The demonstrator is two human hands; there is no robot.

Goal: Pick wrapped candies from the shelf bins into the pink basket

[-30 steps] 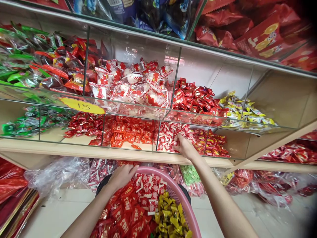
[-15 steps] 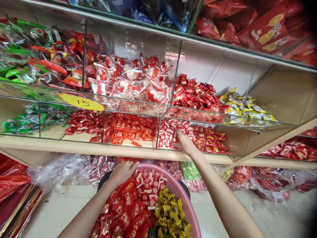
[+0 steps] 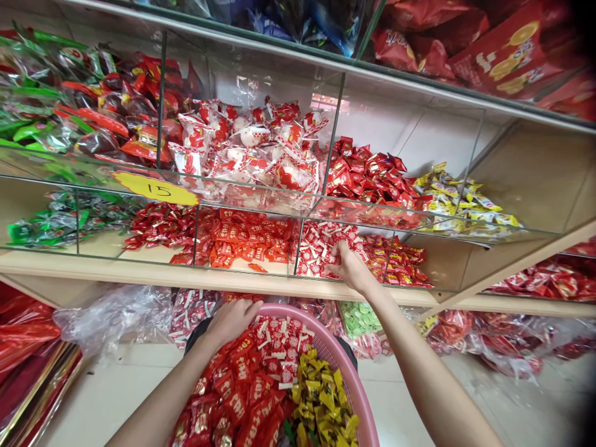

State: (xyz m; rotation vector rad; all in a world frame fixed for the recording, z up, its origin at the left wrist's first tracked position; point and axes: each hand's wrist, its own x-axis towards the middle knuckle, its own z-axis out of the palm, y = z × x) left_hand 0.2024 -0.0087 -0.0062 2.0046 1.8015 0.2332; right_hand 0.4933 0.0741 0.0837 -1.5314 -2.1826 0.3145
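A pink basket (image 3: pixel 344 363) holds red-wrapped candies (image 3: pixel 242 397), red-and-white candies (image 3: pixel 284 347) and yellow candies (image 3: pixel 321 394). My left hand (image 3: pixel 235 320) is closed on the basket's rim at its upper left. Over the lower shelf's front edge, my right hand (image 3: pixel 347 264) reaches into a compartment of small red-and-white candies (image 3: pixel 316 248). Its fingers are curled at the pile, and whatever lies between them is too small to make out.
Clear dividers and a front panel split the shelves into compartments of wrapped sweets. A yellow tag (image 3: pixel 156 188) marked 15 hangs at left. Bagged candies (image 3: pixel 358 320) lie beneath the wooden shelf edge (image 3: pixel 139 269). Red and gold packaging (image 3: pixel 41 379) stands at lower left.
My right hand has shifted very slightly at the red-and-white candies. My left hand stays on the basket rim. The view has moved a little.
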